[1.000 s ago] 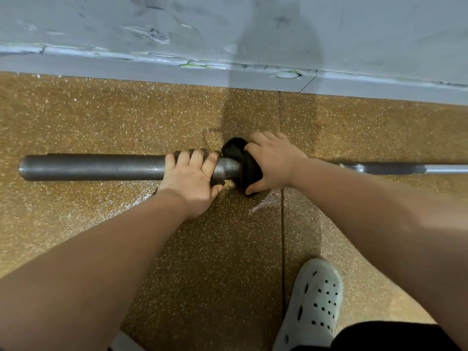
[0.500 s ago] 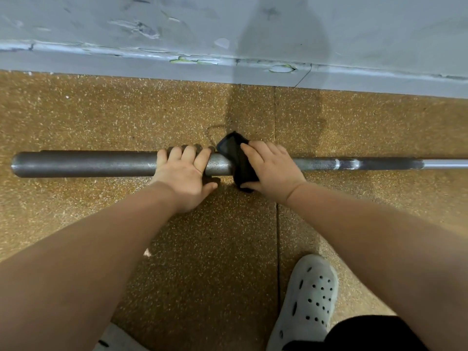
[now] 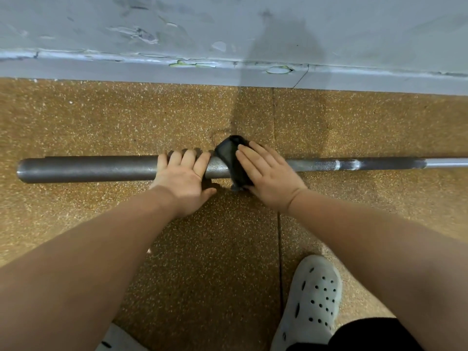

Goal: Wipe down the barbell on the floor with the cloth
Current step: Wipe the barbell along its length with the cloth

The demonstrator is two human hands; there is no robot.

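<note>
- The barbell (image 3: 88, 169) lies on the floor (image 3: 101, 117) across the middle of the frame, parallel to the wall (image 3: 228, 26) at the top.
- Its thick dark sleeve fills the left half and ends in a round face near the left edge. The thinner shaft runs out of the right edge, with bright rings and a paler stretch on it.
- The left hand (image 3: 183, 177) grips the sleeve just left of centre. Four fingers curl over the top of the bar and the thumb lies on the near side, low by the floor.
- The black cloth (image 3: 229, 154) is wrapped over the bar at the centre of the frame, where the sleeve meets the shaft. One bunched end sticks up on the far side and a corner hangs down on the near side.
- The right hand (image 3: 268, 176) lies just right of the left hand, well spread, with its fingers nearly straight and slanted toward the upper left. It presses the cloth onto the bar; its thumb is mostly hidden.
- The floor is brown speckled tile, and a dark seam (image 3: 278, 249) runs from the wall down the frame.
- The grey wall has chipped paint and a raised skirting strip along its foot.
- A white perforated clog (image 3: 314, 300) stands at the lower right beside black fabric (image 3: 367, 335).
</note>
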